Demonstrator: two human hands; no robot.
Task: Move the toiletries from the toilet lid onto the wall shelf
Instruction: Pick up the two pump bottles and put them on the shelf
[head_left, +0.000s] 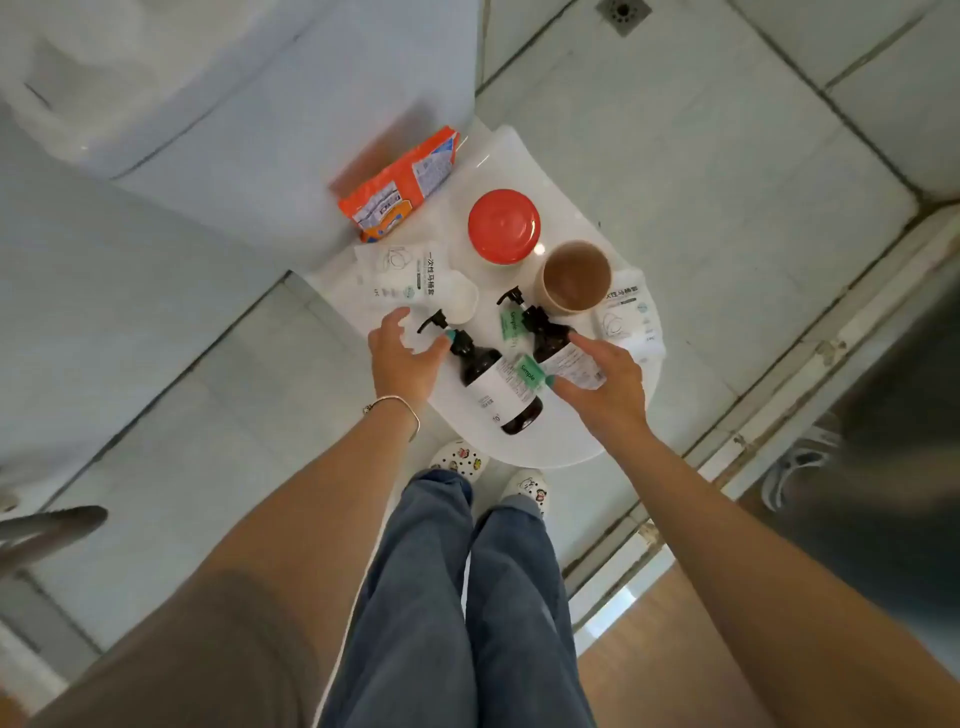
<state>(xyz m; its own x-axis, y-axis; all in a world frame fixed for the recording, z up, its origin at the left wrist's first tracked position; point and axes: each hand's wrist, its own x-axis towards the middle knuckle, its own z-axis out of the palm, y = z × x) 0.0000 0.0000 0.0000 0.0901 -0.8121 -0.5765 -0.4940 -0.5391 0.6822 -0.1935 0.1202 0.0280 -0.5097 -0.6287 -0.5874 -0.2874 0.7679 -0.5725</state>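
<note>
Two dark pump bottles stand side by side at the near end of the toilet lid (566, 441), and each hand has one right in front of it. The left pump bottle (493, 387) lies just to the right of the left hand (405, 358). Seen from above, its long axis runs from the pump head, up and to the left in the view, down to the base nearest the person. That hand is open, fingers spread and holding nothing, with the thumb tip at the bottle's neck — touching or just short of it, which is hard to tell. The right pump bottle (548, 345) sits a little farther back, close against its neighbour. The right hand (608, 379) comes at it from the right, fingers curled over the far shoulder and thumb on the near side of the label, clasping the body. Both forearms reach forward and down over the lid's near edge. Behind the bottles sit a brown cup (576, 278), a red-lidded jar (504, 226), an orange packet (397, 184) and white sachets (400, 275), all beyond the hands. The wall shelf is out of view, so which way the carry goes cannot be judged. The left hand probably needs to close round the neck — or slide down to the body — before it can lift.
</note>
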